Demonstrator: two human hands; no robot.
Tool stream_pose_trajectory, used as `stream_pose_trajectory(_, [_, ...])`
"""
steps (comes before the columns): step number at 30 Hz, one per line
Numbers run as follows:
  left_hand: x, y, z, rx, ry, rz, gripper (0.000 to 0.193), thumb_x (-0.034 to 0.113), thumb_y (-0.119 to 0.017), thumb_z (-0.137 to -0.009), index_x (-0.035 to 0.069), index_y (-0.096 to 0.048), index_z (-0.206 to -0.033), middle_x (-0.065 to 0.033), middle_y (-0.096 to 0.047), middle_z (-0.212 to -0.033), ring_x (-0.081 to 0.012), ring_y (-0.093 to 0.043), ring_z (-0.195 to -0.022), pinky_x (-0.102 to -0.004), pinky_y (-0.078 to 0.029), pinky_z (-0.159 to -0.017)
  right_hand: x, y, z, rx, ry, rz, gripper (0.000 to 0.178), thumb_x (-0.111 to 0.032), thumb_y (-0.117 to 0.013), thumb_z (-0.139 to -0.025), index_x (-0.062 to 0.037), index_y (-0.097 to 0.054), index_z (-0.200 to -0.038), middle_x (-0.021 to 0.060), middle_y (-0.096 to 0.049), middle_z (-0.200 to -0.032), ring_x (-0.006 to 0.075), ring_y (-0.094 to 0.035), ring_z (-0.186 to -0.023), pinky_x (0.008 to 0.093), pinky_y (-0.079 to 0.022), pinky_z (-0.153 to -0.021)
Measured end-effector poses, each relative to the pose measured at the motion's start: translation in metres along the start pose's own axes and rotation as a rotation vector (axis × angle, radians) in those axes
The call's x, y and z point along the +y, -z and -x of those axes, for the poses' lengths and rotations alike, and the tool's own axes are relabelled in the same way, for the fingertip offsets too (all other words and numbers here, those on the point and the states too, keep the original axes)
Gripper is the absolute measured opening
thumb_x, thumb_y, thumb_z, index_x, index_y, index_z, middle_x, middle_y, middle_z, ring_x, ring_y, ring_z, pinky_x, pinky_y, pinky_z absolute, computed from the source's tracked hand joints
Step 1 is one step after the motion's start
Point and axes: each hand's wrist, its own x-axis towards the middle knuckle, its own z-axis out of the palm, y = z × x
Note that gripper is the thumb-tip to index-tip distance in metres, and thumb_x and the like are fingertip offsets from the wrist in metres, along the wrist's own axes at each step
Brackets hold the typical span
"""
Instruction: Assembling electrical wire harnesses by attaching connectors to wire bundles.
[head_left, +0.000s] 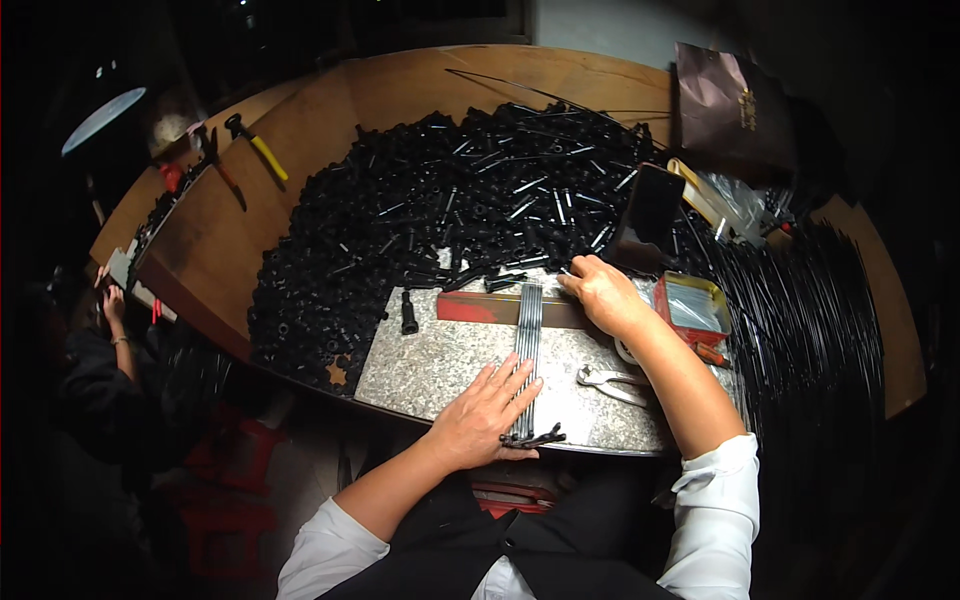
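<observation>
Several thin dark rods [531, 320] lie side by side across a long reddish-brown bar [470, 308] on the speckled grey board [400, 355]. My left hand [490, 410] rests flat on the rods' near part, fingers stretched out. Small black pieces [535, 438] sit at the rods' near ends. Beyond the bar, my right hand [605, 297] is closed in a pinch at the edge of the black heap. What its fingertips hold, if anything, is too small to tell. A single black tubular part [409, 314] stands left of the bar.
A large heap of black tubular parts [430, 190] fills the wooden-walled bench. To the right are end-cutting pliers [612, 382], a red tin [692, 305], a phone [650, 215] and many long black rods [810, 320]. Yellow-handled pliers [268, 157] hang on the left wall; another person's hand [113, 302] shows beyond.
</observation>
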Motion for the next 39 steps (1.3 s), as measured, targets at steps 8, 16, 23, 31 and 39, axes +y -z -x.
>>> stream_pose_trajectory(8, [-0.002,-0.001,0.004,0.024,-0.034,-0.030,0.089,0.059,-0.065,-0.074,-0.001,-0.042,-0.135,-0.0241,-0.035,-0.142,-0.0391,-0.031,-0.135,-0.0495,-0.028,-0.109,-0.009,-0.003,-0.007,-0.002,0.010,-0.021,0.029,-0.007,-0.053,-0.079,-0.0021,-0.065,-0.104,0.0104,-0.054,-0.087,0.0260,-0.056,-0.087,0.0357,-0.049,-0.077])
stream_pose_trajectory(16, [-0.003,-0.007,0.002,0.053,-0.051,-0.045,0.090,0.062,-0.062,-0.074,-0.001,-0.042,-0.135,-0.0233,-0.036,-0.142,-0.0385,-0.031,-0.135,-0.0499,-0.028,-0.109,-0.016,0.005,-0.006,0.083,-0.027,-0.202,0.040,0.009,-0.054,-0.071,-0.0023,-0.063,-0.109,0.0138,-0.058,-0.099,0.0302,-0.058,-0.095,0.0359,-0.050,-0.083])
stream_pose_trajectory(23, [-0.007,-0.006,0.006,0.048,-0.047,-0.039,0.090,0.063,-0.062,-0.074,0.000,-0.042,-0.136,-0.0225,-0.036,-0.143,-0.0382,-0.030,-0.135,-0.0496,-0.029,-0.108,0.015,0.069,0.036,0.064,-0.332,0.141,0.019,0.005,-0.058,-0.073,-0.0018,-0.064,-0.091,0.0162,-0.060,-0.086,0.0363,-0.061,-0.080,0.0412,-0.051,-0.070])
stream_pose_trajectory(31, [-0.006,-0.006,0.005,0.083,-0.051,-0.013,0.090,0.059,-0.068,-0.072,0.000,-0.042,-0.135,-0.0225,-0.039,-0.141,-0.0389,-0.033,-0.134,-0.0507,-0.028,-0.108,0.095,0.064,0.109,-0.371,-0.603,0.283,0.008,-0.002,-0.061,-0.072,0.0020,-0.068,-0.076,0.0248,-0.065,-0.084,0.0403,-0.064,-0.080,0.0460,-0.053,-0.074])
stream_pose_trajectory(39, [-0.004,-0.002,0.007,0.044,-0.034,-0.038,0.096,0.064,-0.069,-0.066,0.007,-0.041,-0.138,-0.0174,-0.033,-0.147,-0.0349,-0.025,-0.139,-0.0525,-0.022,-0.111,0.063,0.086,0.100,-0.320,-0.734,0.244,0.014,-0.008,-0.069,-0.072,0.0016,-0.066,-0.081,0.0231,-0.065,-0.087,0.0394,-0.063,-0.087,0.0437,-0.052,-0.076])
